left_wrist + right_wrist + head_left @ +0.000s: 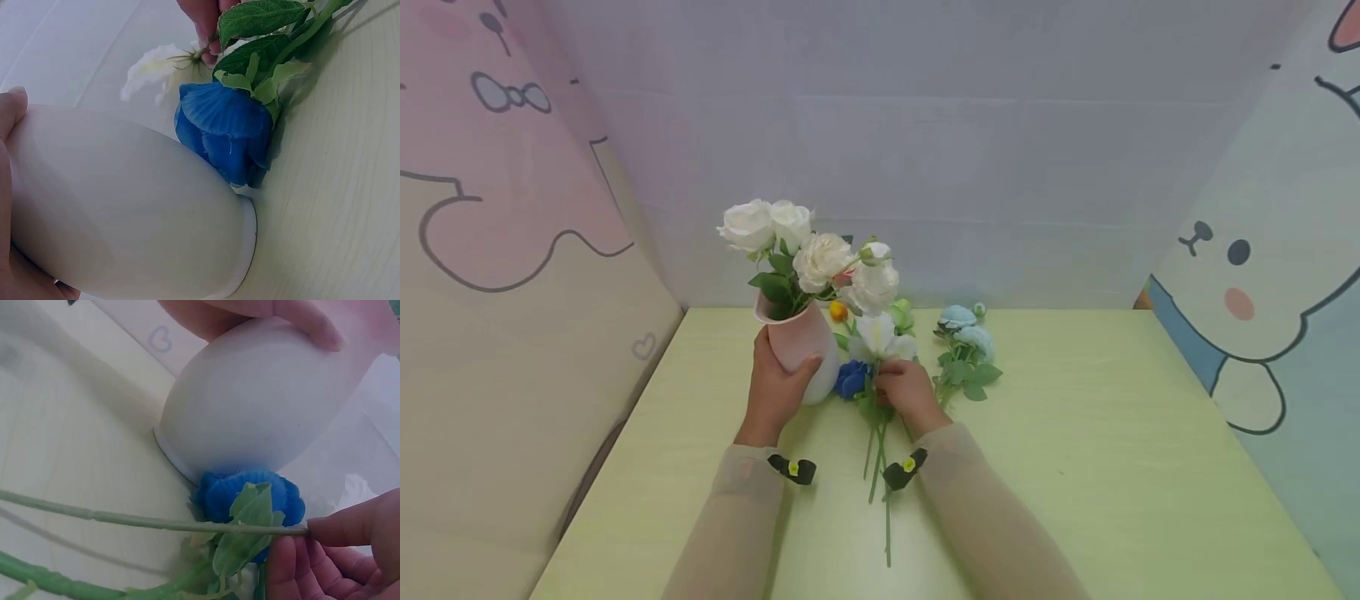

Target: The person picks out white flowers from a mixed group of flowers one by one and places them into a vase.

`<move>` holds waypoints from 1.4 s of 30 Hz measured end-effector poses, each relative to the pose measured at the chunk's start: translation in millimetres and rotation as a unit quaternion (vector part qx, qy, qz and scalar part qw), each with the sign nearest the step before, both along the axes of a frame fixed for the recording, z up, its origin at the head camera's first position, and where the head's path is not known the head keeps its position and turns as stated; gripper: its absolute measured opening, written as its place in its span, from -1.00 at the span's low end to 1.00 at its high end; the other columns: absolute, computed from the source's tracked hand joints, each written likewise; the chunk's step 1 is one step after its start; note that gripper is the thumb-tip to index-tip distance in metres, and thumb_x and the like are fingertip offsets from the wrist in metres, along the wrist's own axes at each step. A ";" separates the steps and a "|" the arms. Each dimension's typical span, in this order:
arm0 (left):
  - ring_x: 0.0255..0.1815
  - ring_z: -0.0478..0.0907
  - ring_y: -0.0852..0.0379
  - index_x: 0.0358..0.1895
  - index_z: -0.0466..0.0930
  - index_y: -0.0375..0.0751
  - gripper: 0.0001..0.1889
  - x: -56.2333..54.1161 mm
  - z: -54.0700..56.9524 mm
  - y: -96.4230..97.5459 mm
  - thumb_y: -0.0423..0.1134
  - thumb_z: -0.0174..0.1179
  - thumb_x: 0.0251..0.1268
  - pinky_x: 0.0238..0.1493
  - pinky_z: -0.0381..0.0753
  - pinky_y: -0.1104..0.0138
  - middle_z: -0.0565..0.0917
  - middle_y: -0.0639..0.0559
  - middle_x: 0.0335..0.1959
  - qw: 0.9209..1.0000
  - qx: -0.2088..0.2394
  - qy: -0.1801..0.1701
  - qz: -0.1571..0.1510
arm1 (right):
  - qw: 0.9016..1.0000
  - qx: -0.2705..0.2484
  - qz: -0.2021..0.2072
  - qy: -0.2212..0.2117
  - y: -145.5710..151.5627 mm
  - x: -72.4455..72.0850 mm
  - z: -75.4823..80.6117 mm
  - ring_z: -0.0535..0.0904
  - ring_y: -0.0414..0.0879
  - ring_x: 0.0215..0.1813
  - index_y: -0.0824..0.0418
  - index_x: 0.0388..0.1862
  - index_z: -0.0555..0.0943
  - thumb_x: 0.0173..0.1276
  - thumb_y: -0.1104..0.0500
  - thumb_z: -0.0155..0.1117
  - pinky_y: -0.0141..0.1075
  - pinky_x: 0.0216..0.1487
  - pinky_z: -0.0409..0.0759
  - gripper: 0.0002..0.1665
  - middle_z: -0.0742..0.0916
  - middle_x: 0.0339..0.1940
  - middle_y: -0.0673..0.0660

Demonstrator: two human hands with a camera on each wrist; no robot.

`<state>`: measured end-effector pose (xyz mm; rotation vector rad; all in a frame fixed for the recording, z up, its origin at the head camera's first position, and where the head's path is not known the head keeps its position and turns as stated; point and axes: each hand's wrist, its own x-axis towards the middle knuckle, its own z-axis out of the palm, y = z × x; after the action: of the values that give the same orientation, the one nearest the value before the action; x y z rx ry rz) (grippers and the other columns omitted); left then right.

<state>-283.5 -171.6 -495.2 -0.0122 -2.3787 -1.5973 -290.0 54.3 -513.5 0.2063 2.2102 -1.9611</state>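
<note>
My left hand (775, 387) grips a vase (805, 350), pink at the rim and fading to white below. Several white roses (748, 225) with green leaves stand in it. The vase leans a little, its base down at the tabletop. My right hand (910, 392) pinches the thin green stem (125, 519) of a white lily (880, 333), just below the bloom. The lily is upright, right of the vase, its stem trailing toward me. A blue rose (225, 134) lies against the foot of the vase, below the right hand's fingers.
Light blue flowers (976, 342) with leaves lie right of my right hand. Behind the lily are an orange tulip (838, 311) and a pale green flower (902, 315). The pale yellow table (1075, 467) meets a back wall (962, 167) and cartoon-printed side panels (1255, 333).
</note>
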 end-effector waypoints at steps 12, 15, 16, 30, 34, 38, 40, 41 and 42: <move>0.34 0.36 -0.15 0.62 -0.05 -0.08 0.03 0.3 0.5 0.9 0.08 0.44 0.25 0.39 0.33 -0.17 0.30 -0.14 0.44 1.000 -0.001 0.002 0.003 | 0.998 -0.068 -0.015 0.013 1.7 7.1 11.2 0.71 0.27 -0.11 0.51 0.27 0.52 0.45 0.40 0.22 -0.20 -0.21 0.73 -0.57 0.69 0.05 0.45; 0.35 0.36 -0.15 0.62 -0.05 -0.08 0.03 -0.1 -0.1 1.0 0.08 0.44 0.25 0.39 0.32 -0.16 0.30 -0.14 0.44 1.000 0.001 0.003 0.002 | 0.996 -0.079 -0.020 0.026 1.1 8.3 13.7 0.68 0.30 -0.04 0.54 0.25 0.50 0.45 0.42 0.21 -0.21 -0.19 0.73 -0.58 0.66 0.09 0.50; 0.35 0.36 -0.15 0.62 -0.05 -0.08 0.03 -0.1 -0.2 1.0 0.08 0.44 0.25 0.40 0.32 -0.16 0.30 -0.14 0.44 1.000 0.002 0.002 0.001 | 0.996 -0.081 -0.021 0.030 1.1 8.8 14.9 0.67 0.29 -0.03 0.54 0.25 0.50 0.46 0.43 0.20 -0.22 -0.19 0.73 -0.59 0.66 0.09 0.50; 0.34 0.36 -0.16 0.62 -0.06 -0.08 0.03 2.4 2.0 1.6 0.06 0.44 0.26 0.38 0.34 -0.16 0.30 -0.15 0.44 1.000 0.000 -0.001 0.006 | 0.989 -0.104 -0.024 0.102 2.1 16.1 40.1 0.62 0.41 0.05 0.43 0.18 0.57 0.49 0.42 0.20 -0.12 -0.07 0.74 -0.69 0.67 0.05 0.42; 0.36 0.35 -0.16 0.63 -0.07 -0.08 0.02 2.8 1.6 1.5 0.04 0.43 0.27 0.40 0.32 -0.17 0.29 -0.15 0.45 1.000 0.004 -0.002 0.003 | 0.985 -0.117 -0.037 0.121 2.0 17.8 48.9 0.64 0.39 0.03 0.44 0.17 0.56 0.50 0.42 0.19 -0.19 -0.11 0.74 -0.70 0.70 0.01 0.32; 0.36 0.35 -0.16 0.63 -0.07 -0.08 0.01 3.3 2.4 2.3 0.01 0.42 0.28 0.41 0.31 -0.17 0.28 -0.14 0.46 1.000 0.007 -0.004 0.000 | 0.980 -0.134 -0.050 0.141 2.8 19.8 57.9 0.68 0.26 -0.07 0.46 0.13 0.57 0.48 0.44 0.21 -0.20 -0.12 0.74 -0.72 0.69 -0.02 0.38; 0.36 0.36 -0.15 0.62 -0.06 -0.08 0.00 3.4 3.3 2.6 0.00 0.42 0.28 0.41 0.32 -0.16 0.29 -0.13 0.46 1.000 0.007 -0.004 0.000 | 0.977 -0.142 -0.054 0.151 3.4 21.0 62.0 0.69 0.16 -0.12 0.45 0.12 0.58 0.47 0.44 0.22 -0.20 -0.12 0.74 -0.73 0.67 -0.04 0.39; 0.36 0.36 -0.15 0.62 -0.06 -0.07 0.00 3.6 4.0 2.7 0.00 0.43 0.28 0.40 0.33 -0.16 0.29 -0.13 0.45 1.000 0.008 -0.003 0.000 | 0.975 -0.147 -0.055 0.156 3.7 21.6 64.2 0.69 0.10 -0.14 0.44 0.12 0.58 0.48 0.44 0.21 -0.20 -0.12 0.74 -0.73 0.67 -0.05 0.39; 0.35 0.36 -0.15 0.62 -0.05 -0.07 0.00 3.6 4.2 2.6 0.00 0.43 0.28 0.40 0.33 -0.15 0.29 -0.13 0.45 1.000 0.007 -0.002 0.000 | 0.974 -0.150 -0.055 0.160 3.9 22.5 66.8 0.68 0.08 -0.15 0.43 0.11 0.58 0.48 0.44 0.21 -0.20 -0.12 0.74 -0.74 0.66 -0.05 0.39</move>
<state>-280.0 -169.1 -491.0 -0.0051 -2.3707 -1.6154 -267.4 58.2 -446.7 -0.0355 2.0744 -2.5102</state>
